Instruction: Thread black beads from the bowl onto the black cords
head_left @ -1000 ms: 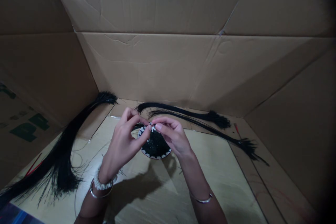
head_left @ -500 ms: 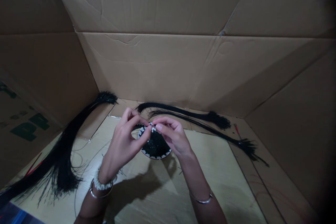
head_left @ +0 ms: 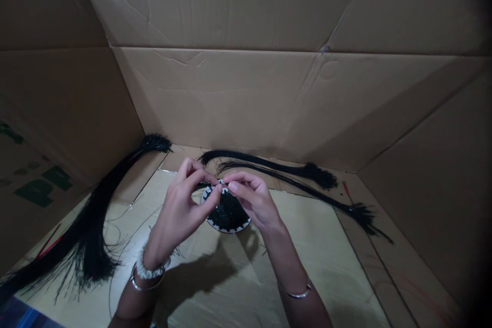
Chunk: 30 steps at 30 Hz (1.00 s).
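Note:
My left hand [head_left: 192,195] and my right hand [head_left: 251,199] meet fingertip to fingertip over a round dish [head_left: 229,231]. Its rim is white with a dark toothed pattern, and small black pieces [head_left: 229,211] fill it. Thumb and forefinger of each hand are pinched together. Whatever lies between the fingertips is too small to name. A thin dark strand [head_left: 203,184] shows beside the left fingers, but I cannot tell whether it is held.
A thick bundle of black strands [head_left: 96,205] lies along the left side. Two thinner black bundles [head_left: 265,160] lie behind the dish. Cardboard walls [head_left: 230,92] enclose the table [head_left: 307,246] at the back and sides. A red strip [head_left: 347,190] lies at the right.

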Available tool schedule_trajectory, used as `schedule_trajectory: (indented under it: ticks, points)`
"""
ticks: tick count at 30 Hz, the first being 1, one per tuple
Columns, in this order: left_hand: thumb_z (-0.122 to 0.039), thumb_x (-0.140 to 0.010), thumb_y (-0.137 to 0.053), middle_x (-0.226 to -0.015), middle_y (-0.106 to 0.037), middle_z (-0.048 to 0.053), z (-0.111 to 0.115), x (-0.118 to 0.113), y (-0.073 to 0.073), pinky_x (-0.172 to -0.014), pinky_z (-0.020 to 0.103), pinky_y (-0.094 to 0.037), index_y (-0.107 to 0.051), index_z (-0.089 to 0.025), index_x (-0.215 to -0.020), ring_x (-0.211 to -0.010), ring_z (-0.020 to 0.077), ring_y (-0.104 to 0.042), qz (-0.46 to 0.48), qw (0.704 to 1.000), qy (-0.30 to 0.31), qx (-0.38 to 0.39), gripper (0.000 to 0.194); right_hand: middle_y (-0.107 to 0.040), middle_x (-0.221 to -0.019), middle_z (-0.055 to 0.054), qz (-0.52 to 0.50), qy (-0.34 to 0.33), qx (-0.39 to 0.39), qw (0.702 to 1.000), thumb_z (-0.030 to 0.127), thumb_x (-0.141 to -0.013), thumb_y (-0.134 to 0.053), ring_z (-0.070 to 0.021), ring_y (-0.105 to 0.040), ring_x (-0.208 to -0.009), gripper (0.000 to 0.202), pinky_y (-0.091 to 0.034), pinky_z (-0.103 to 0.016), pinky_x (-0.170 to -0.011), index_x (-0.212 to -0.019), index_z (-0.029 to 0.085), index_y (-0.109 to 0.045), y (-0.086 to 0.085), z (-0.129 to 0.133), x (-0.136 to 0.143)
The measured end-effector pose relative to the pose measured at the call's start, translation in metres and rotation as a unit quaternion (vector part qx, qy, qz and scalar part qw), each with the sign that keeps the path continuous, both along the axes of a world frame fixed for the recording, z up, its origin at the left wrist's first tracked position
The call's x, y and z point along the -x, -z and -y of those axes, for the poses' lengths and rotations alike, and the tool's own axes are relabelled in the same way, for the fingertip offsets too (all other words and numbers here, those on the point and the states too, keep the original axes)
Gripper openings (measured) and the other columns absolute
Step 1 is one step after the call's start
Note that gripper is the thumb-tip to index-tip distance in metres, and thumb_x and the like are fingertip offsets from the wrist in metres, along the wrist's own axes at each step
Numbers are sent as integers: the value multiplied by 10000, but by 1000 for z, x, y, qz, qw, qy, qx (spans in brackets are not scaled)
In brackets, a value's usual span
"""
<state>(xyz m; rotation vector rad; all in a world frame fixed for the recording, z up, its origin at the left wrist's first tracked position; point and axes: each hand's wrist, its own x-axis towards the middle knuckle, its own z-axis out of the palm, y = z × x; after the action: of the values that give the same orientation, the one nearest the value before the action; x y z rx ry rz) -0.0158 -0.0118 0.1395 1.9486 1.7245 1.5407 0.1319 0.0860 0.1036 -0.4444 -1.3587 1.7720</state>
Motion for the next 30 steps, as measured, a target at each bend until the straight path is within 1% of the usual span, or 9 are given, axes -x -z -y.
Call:
schedule_trajectory:
  ticks: [2,7,15,20,23,27,30]
  points:
    - [-215,-905,-680,-907,-522,24,0,0,0,-686,305,-466,-681,-215,-902,-798,157,-523,-1,1000,-1,-2,4,-757,-849,0,-1,1,-3,1000,342,-745,-846,-164,-692,-794,117,-562,-342,-819,-820,272,-789,0,0,0]
    - [-211,-906,-676,-908,-527,27,-1,0,0,-671,303,-465,-680,-217,-911,-799,159,-529,-3,1000,-1,-5,9,-762,-839,-1,-4,0,9,1000,333,-709,-863,-165,-686,-781,126,-564,-334,-804,-804,281,-799,0,0,1]
    - [-223,-904,-680,-901,-524,26,-2,1,0,-679,305,-468,-687,-221,-913,-787,158,-524,0,1000,-1,-1,11,-758,-836,-2,7,3,5,1000,334,-711,-860,-162,-678,-773,120,-556,-333,-794,-795,277,-796,-2,1,-1]
    - [-217,-904,-673,-906,-521,25,-2,1,1,-686,302,-465,-678,-217,-902,-810,162,-532,0,1000,9,3,5,-756,-877,-1,14,4,-25,1000,337,-733,-855,-154,-671,-801,143,-541,-317,-787,-852,288,-792,3,-2,0]
    - [-213,-908,-660,-915,-522,28,-2,1,2,-682,300,-465,-673,-215,-905,-817,166,-535,-4,1000,8,7,14,-746,-877,-6,32,18,-39,999,340,-748,-848,-159,-665,-811,164,-533,-316,-782,-880,271,-780,6,-2,1]
    - [-227,-915,-655,-909,-523,30,-2,2,2,-683,302,-471,-671,-215,-911,-804,167,-529,-15,1000,-3,-1,20,-727,-806,0,58,42,-44,996,366,-771,-831,-153,-641,-737,155,-518,-304,-723,-845,250,-761,3,1,0]
    - [-233,-918,-662,-910,-522,27,-3,2,2,-690,300,-477,-668,-215,-911,-806,163,-528,-16,1000,-6,2,20,-737,-796,-7,90,69,-80,990,371,-817,-790,-159,-645,-734,135,-509,-310,-726,-830,240,-759,-1,5,-1]
